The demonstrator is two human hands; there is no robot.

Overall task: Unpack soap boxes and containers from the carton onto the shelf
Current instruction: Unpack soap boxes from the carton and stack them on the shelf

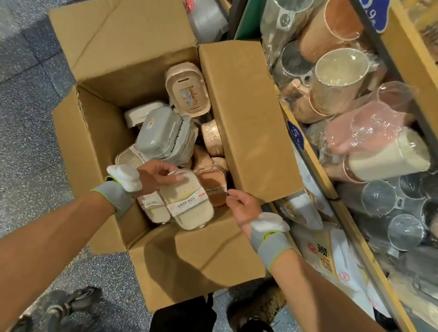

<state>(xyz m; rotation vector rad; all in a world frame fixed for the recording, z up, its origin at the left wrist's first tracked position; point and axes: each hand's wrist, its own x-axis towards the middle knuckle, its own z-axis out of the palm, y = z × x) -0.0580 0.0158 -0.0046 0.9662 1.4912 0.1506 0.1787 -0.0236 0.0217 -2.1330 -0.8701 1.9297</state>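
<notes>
One carton (133, 47) of plain brown corrugated board stands on the speckled grey floor (16, 88) with all four flaps open, just beside the shelf (312, 160). Soap boxes in it: at least nine can be counted, and overlap prevents an exact figure. All are rounded-rectangular moulded plastic. Two cream soap boxes lie at the near end, side by side and touching, each with a white paper band printed "SOAP BOX". The larger cream soap box (188, 202) has a dotted lid. One grey soap box (162, 135) lies mid-carton on a ribbed cream one, one white soap box (142, 113) sits behind it, and one peach soap box (187, 90) stands on end against the far wall. More peach and tan boxes line the right wall. The left hand (156, 176) grips the far end of the larger cream soap box, fingers curled over its rim. The right hand (243, 207) is just beside that box with fingers loosely curled, holding nothing visible. Both wrists carry grey knit cuffs. The shelf holds film-wrapped cups (339, 78), pink, cream and clear; their number is not countable
</notes>
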